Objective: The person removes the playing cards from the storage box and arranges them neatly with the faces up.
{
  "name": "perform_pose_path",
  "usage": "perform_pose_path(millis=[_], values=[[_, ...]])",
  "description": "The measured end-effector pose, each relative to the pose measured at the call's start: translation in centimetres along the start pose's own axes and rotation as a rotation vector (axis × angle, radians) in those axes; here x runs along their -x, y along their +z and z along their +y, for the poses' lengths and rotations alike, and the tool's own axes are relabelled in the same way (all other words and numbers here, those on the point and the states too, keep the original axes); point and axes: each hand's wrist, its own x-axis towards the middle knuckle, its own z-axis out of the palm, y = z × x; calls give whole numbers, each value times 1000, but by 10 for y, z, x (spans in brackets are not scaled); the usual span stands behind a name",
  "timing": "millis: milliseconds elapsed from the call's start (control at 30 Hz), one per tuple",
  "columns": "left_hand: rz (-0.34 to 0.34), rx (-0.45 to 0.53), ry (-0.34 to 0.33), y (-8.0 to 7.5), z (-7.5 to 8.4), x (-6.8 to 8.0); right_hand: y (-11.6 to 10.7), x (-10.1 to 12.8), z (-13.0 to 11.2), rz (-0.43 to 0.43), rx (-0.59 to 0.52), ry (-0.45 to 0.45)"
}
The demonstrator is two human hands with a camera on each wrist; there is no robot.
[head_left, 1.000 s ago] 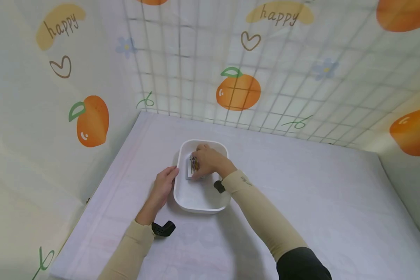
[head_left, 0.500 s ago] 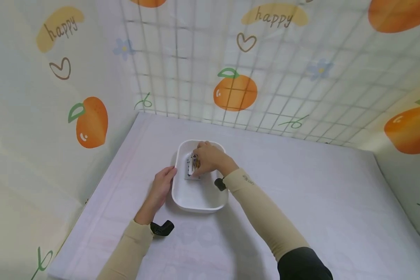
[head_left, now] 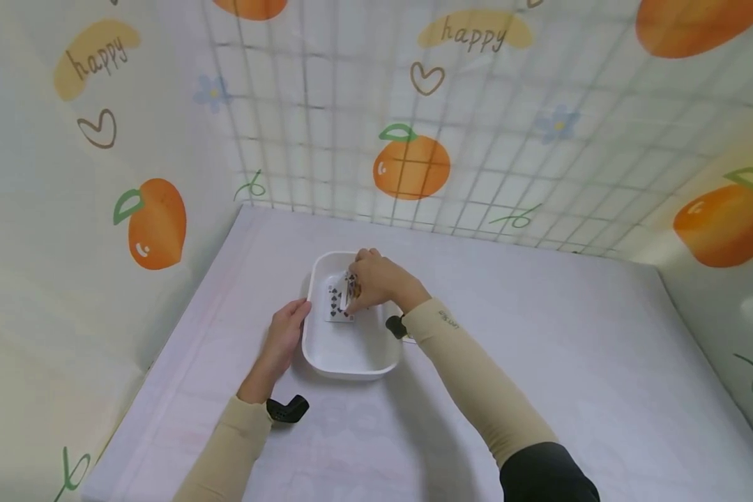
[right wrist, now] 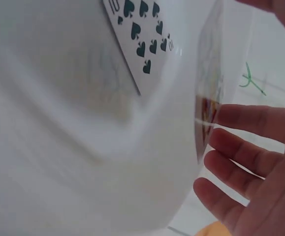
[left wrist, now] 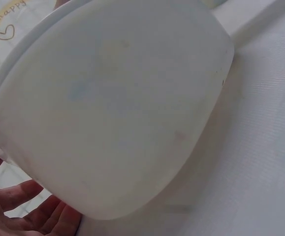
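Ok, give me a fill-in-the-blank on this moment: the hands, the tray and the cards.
1. The left hand rests against the outside of the white ____.
2. The right hand pinches a playing ____ over the tray.
3. The card lying face up in the tray is the ten of ____.

Missing words: tray; card; spades
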Motion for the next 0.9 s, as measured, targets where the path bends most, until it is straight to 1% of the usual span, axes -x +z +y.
perform_pose_path(millis=[233, 400, 800, 900], values=[[15, -10, -19, 3, 0, 1, -4, 11, 6, 4, 8, 36], [26, -39, -39, 5, 1, 1, -7, 20, 12, 15, 5, 53], [24, -69, -59, 5, 2, 3, -13, 41, 32, 18, -12, 105], [17, -76, -53, 4, 1, 4, -15, 47, 37, 24, -14, 120]])
